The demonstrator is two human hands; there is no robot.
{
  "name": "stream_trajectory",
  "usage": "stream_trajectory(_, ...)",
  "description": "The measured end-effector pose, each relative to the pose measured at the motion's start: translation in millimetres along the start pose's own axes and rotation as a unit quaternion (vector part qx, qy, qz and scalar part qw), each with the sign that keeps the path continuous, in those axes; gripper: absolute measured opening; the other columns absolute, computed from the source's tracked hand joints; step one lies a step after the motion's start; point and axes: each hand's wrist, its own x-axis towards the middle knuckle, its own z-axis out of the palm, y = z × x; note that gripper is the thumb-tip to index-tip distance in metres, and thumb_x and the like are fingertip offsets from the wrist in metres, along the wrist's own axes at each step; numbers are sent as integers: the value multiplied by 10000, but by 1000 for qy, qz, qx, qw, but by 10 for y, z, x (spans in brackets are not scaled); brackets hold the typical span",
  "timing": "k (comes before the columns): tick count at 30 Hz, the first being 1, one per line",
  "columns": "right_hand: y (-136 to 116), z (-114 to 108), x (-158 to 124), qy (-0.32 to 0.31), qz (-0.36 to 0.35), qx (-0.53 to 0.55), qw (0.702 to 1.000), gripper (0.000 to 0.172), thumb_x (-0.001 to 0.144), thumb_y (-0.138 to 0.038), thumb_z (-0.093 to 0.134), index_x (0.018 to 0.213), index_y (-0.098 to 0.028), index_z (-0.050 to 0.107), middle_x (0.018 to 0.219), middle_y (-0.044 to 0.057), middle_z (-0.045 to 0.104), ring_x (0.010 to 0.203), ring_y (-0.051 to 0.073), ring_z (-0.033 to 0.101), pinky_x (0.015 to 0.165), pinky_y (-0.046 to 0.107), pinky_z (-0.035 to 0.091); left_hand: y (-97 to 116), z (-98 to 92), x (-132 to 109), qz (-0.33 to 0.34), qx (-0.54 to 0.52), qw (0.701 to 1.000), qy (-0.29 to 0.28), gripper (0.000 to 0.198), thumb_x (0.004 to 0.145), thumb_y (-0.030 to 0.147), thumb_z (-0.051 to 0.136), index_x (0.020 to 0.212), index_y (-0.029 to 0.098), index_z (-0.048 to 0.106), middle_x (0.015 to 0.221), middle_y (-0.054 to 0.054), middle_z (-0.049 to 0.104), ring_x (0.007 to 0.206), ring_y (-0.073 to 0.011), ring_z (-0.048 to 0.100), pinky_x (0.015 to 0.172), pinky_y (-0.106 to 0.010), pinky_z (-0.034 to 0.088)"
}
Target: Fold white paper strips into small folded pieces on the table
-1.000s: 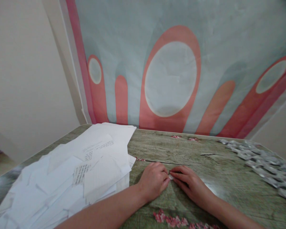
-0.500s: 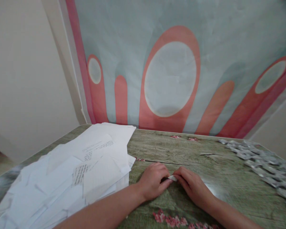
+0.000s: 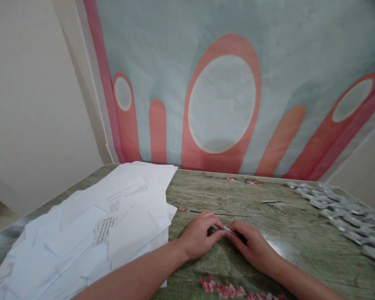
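My left hand (image 3: 201, 235) and my right hand (image 3: 250, 241) meet just above the middle of the table. Between their fingertips they pinch a small folded piece of white paper (image 3: 227, 229). Only a thin sliver of it shows; the fingers cover the rest. Both hands are closed on it, thumbs and forefingers nearly touching. To the left of my left hand lies a wide heap of white paper sheets (image 3: 137, 235), some printed with dark text.
The wood-patterned tabletop (image 3: 203, 191) carries printed pink flowers. On the far right, several rows of grey zigzag folded strips (image 3: 346, 221) lie along the table's edge. A wall hanging (image 3: 171, 54) with pink-red shapes stands behind the table.
My fingers have shifted on the small paper, and my fingertips are closer together. Less of the paper shows now. The heap and the grey strips have not moved.
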Motion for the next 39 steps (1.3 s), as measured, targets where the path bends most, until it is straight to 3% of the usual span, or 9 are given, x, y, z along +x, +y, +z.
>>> stream_trajectory(4, -38, 20, -36, -1, -19, -47, 999, 220, 921, -304, 393, 796, -187, 532, 726, 26, 560, 672, 164, 502, 621, 278, 373, 13, -3, -4, -2, 4, 1000, -20, 149, 826, 313, 599, 818, 165, 598, 845, -30, 596, 839, -167, 531, 764, -263, 395)
stream_trajectory(10, -42, 72, -63, 17, -32, -91, 995, 211, 931, -282, 359, 812, -186, 504, 744, 40, 553, 691, 175, 495, 637, 290, 367, 17, -1, -14, 16, 12, 999, -47, 155, 887, 268, 499, 798, 162, 570, 796, -15, 579, 782, -145, 520, 732, -243, 385)
stream_trajectory(18, -49, 80, -32, 18, -28, -48, 998, 229, 931, -332, 370, 778, -196, 475, 727, 10, 511, 668, 152, 474, 622, 264, 360, 20, -5, -6, -26, 31, 999, -34, 158, 918, 243, 414, 805, 174, 499, 805, -14, 550, 797, -150, 498, 714, -240, 377)
stream_trajectory(23, -94, 20, -18, 23, 25, 37, 999, 352, 950, -373, 297, 677, -199, 435, 651, -13, 468, 620, 137, 450, 595, 248, 356, 13, 17, -15, -50, 50, 997, -36, 151, 922, 251, 398, 812, 179, 472, 808, -11, 542, 785, -149, 496, 698, -239, 374)
stream_trajectory(28, -103, -34, 12, 24, 55, 114, 992, 354, 928, -408, 354, 688, -190, 496, 633, -23, 472, 615, 129, 454, 579, 228, 366, 31, 3, -9, -55, 51, 996, -55, 165, 927, 269, 387, 815, 184, 473, 804, -8, 539, 786, -151, 498, 696, -240, 377)
stream_trajectory(39, -75, -51, 8, 17, 54, 133, 990, 359, 909, -437, 374, 737, -182, 560, 641, -15, 520, 630, 134, 498, 585, 225, 394, 32, -6, 3, -65, 38, 996, -54, 152, 921, 259, 403, 826, 179, 490, 818, -11, 546, 782, -151, 500, 686, -242, 386)
